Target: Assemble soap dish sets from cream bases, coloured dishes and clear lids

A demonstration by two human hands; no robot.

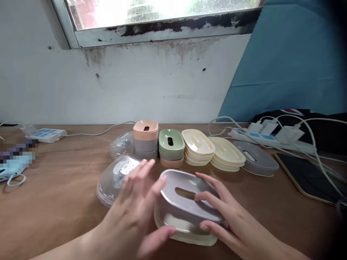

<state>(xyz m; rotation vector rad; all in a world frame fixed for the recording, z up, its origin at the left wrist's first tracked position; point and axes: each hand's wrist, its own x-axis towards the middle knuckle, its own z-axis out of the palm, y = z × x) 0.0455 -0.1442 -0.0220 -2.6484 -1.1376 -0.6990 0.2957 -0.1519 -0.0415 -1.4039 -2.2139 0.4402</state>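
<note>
My right hand (225, 209) grips a grey oval soap dish tray (180, 196) with a slot in its middle, tilted over a cream dish base (187, 236). One finger of that hand reaches to the slot. My left hand (135, 213) is open with fingers spread, just left of the grey tray; whether its fingertips touch the rim I cannot tell. Behind it, partly covered, lies a clear plastic oval case (111, 180) with a round printed label.
Along the back stand a pink-topped stack (146, 131), a green-topped stack (171, 141), cream dishes (199, 142), pale yellow dishes (227, 151) and a grey dish (256, 159). A dark tablet (309, 177) lies right, near a power strip (271, 137). Another strip (47, 134) sits left.
</note>
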